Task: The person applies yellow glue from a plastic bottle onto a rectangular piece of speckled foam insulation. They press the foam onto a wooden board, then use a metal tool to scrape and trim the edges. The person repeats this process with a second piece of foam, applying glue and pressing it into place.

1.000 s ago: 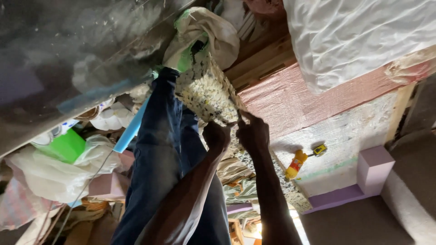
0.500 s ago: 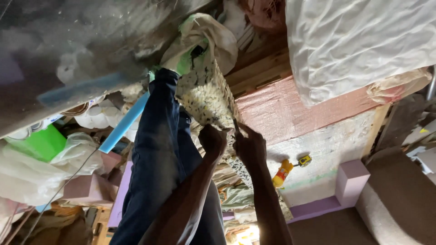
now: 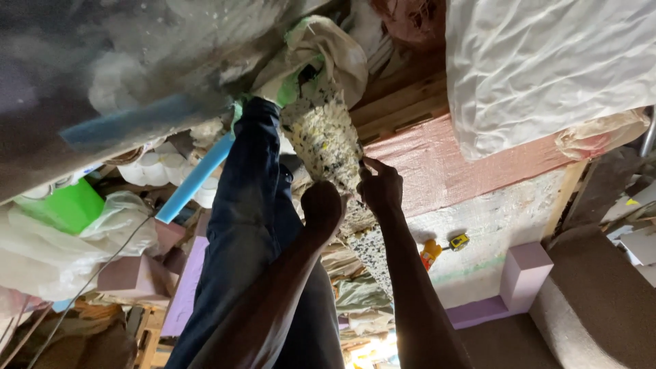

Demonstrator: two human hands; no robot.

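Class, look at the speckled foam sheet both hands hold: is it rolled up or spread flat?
Rolled up: the speckled foam sheet forms a thick tube, gripped by the left hand and right hand.

Packaging noted on both sides of the raised hands; no labels, signs or screens seen.

Well left of the left hand (image 3: 322, 205), a bright green box-shaped pack (image 3: 65, 205) sits above a crumpled clear plastic bag (image 3: 61, 249). Up and right of the right hand (image 3: 381, 188), a large white crinkled plastic wrapping (image 3: 547, 61) hangs overhead. Below and right of that hand, near it, stands a small yellow bottle with an orange base (image 3: 430, 253).
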